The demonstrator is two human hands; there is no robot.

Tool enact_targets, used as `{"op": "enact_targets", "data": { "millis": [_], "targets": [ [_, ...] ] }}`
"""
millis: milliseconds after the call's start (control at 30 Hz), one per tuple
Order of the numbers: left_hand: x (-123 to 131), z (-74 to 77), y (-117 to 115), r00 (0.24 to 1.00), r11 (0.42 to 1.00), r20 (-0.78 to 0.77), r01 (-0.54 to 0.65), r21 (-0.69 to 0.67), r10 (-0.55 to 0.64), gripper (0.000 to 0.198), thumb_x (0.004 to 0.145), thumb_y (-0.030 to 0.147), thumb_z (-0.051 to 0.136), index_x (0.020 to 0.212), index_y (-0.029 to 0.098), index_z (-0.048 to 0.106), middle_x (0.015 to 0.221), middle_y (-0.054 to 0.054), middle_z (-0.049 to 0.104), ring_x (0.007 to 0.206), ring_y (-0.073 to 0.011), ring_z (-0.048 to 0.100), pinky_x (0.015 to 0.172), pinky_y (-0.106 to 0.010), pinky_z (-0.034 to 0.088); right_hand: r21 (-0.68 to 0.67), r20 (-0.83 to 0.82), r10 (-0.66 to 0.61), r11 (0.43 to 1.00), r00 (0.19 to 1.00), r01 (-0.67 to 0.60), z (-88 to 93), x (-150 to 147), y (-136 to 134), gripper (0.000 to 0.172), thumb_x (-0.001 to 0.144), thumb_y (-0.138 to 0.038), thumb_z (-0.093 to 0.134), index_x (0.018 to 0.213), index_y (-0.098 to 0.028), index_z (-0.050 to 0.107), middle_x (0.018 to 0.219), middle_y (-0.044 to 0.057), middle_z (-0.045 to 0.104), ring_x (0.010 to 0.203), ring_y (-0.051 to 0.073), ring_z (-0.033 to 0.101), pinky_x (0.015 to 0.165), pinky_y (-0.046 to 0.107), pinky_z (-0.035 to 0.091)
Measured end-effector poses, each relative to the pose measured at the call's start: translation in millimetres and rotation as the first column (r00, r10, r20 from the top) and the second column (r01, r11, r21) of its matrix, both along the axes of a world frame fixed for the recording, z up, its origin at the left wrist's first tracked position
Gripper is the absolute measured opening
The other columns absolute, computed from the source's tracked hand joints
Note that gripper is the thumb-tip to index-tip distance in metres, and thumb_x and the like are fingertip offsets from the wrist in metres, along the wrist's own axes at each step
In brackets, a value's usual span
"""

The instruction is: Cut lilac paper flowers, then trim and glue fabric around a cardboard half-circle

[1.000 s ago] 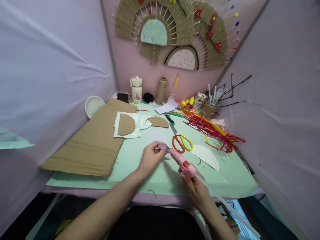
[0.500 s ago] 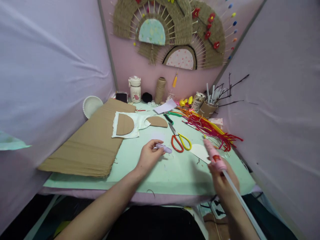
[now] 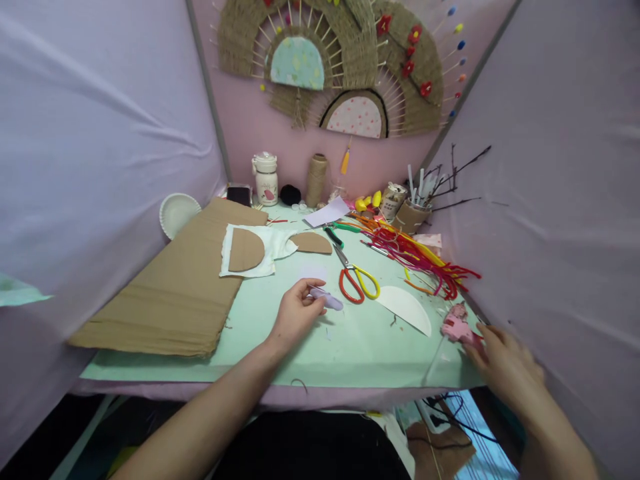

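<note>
My left hand [image 3: 301, 308] is closed in a pinch on a small lavender folded piece [image 3: 330, 300], over the middle of the table; whether it is paper or cloth I cannot tell. At the table's right edge lies a pink glue gun [image 3: 457, 325], a long glue stick trailing from it toward the front. My right hand [image 3: 505, 363] is beside its handle, fingers apart; whether the fingertips still touch it I cannot make out. Between the hands are scissors [image 3: 356, 283] with one red and one yellow handle, and a white half-round piece [image 3: 407, 310].
A large cardboard sheet [image 3: 170, 300] covers the left side. On white cloth [image 3: 270, 243] lies a half-round cardboard [image 3: 247, 250], with another cardboard piece [image 3: 313, 243] to its right. Coloured pipe cleaners [image 3: 415, 257] spread at the right. Twine [image 3: 316, 180] and a white bottle [image 3: 265, 180] stand behind.
My right hand has moved to the right, and the glue gun it held now lies on the table. My left hand keeps its pinch on the lavender piece.
</note>
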State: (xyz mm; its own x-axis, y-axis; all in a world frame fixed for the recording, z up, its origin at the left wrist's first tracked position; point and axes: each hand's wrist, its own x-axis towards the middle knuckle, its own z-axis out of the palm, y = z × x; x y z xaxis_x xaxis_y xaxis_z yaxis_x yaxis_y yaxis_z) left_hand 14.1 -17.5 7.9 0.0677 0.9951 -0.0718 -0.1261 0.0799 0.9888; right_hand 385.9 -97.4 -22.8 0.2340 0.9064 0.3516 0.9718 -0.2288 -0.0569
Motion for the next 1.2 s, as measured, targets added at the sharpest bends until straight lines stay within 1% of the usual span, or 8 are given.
{"op": "enact_targets", "data": {
  "millis": [33,100,200,267,367,533,933,1200],
  "targets": [
    [1,1.0,-1,1.0,1.0,0.006,0.011,0.0,-0.011,0.028,0.066,0.016,0.063,0.094,0.015,0.062,0.079,-0.001,0.062,0.07,-0.0124,0.064,0.063,-0.024,0.055,0.029,-0.005,-0.007,1.0,1.0,0.007,11.6,-13,-2,0.042,0.082,-0.046,0.047,0.105,-0.016,0.066,0.109,0.025,0.063,0.089,0.04,0.059,0.07,0.052,0.045],
    [3,3.3,-5,0.999,0.999,0.017,0.044,-0.003,-0.044,0.028,0.067,0.015,0.063,0.095,0.016,0.061,0.077,0.0,0.061,0.07,-0.0126,0.064,0.065,-0.026,0.055,0.154,-0.094,0.18,0.974,0.979,-0.164,36.4,-51,-3,0.04,0.086,-0.043,0.044,0.112,-0.018,0.063,0.11,0.02,0.062,0.098,0.037,0.058,0.08,0.05,0.044],
    [6,7.1,-11,0.995,0.995,0.031,0.095,-0.011,-0.095,0.029,0.068,0.017,0.063,0.097,0.016,0.06,0.078,0.0,0.063,0.072,-0.0134,0.065,0.068,-0.027,0.054,0.301,-0.323,0.509,0.855,0.798,-0.423,62.5,-124,2,0.028,0.089,-0.033,0.049,0.113,-0.024,0.06,0.112,0.011,0.062,0.104,0.027,0.057,0.088,0.043,0.045],
    [8,9.7,-15,0.992,0.992,0.03,0.124,-0.013,-0.123,0.03,0.069,0.017,0.063,0.098,0.015,0.059,0.077,0.0,0.063,0.072,-0.0134,0.065,0.068,-0.027,0.054,0.326,-0.415,0.627,0.779,0.659,-0.536,66.7,-166,10,0.024,0.089,-0.027,0.051,0.111,-0.025,0.06,0.108,0.009,0.063,0.104,0.025,0.057,0.089,0.041,0.045],
    [8,13.1,-20,0.988,0.989,0.02,0.151,0.004,-0.151,0.031,0.068,0.016,0.062,0.099,0.015,0.059,0.075,0.0,0.064,0.069,-0.0125,0.063,0.066,-0.026,0.052,0.333,-0.507,0.66,0.743,0.554,-0.58,59.3,-201,23,0.021,0.089,-0.022,0.052,0.108,-0.024,0.061,0.105,0.008,0.064,0.103,0.023,0.057,0.089,0.041,0.045],
    [8,16.4,-24,0.987,0.988,0.021,0.157,0.003,-0.157,0.03,0.068,0.015,0.062,0.098,0.015,0.059,0.076,0.0,0.065,0.069,-0.0125,0.062,0.065,-0.024,0.051,0.379,-0.576,0.652,0.748,0.494,-0.545,47.1,-208,31,0.015,0.087,-0.018,0.053,0.098,-0.022,0.064,0.097,0.006,0.065,0.097,0.022,0.059,0.088,0.04,0.044],
    [8,17.2,-26,0.988,0.988,0.014,0.153,-0.035,-0.153,0.029,0.067,0.015,0.063,0.096,0.016,0.061,0.071,0.002,0.062,0.064,-0.0107,0.061,0.063,-0.024,0.052,0.401,-0.493,0.697,0.713,0.52,-0.575,45.3,-209,28,0.016,0.088,-0.016,0.051,0.094,-0.023,0.063,0.092,0.007,0.065,0.092,0.023,0.058,0.083,0.042,0.044],
    [8,16.5,-25,0.987,0.985,0.058,0.156,-0.078,-0.152,0.031,0.067,0.015,0.064,0.097,0.015,0.058,0.072,0.002,0.061,0.063,-0.0097,0.061,0.064,-0.023,0.051,0.366,-0.206,0.772,0.631,0.602,-0.684,40.8,-203,27,0.029,0.083,-0.01,0.055,0.108,-0.022,0.063,0.099,0.007,0.066,0.093,0.025,0.053,0.084,0.044,0.044]
  ]
}}
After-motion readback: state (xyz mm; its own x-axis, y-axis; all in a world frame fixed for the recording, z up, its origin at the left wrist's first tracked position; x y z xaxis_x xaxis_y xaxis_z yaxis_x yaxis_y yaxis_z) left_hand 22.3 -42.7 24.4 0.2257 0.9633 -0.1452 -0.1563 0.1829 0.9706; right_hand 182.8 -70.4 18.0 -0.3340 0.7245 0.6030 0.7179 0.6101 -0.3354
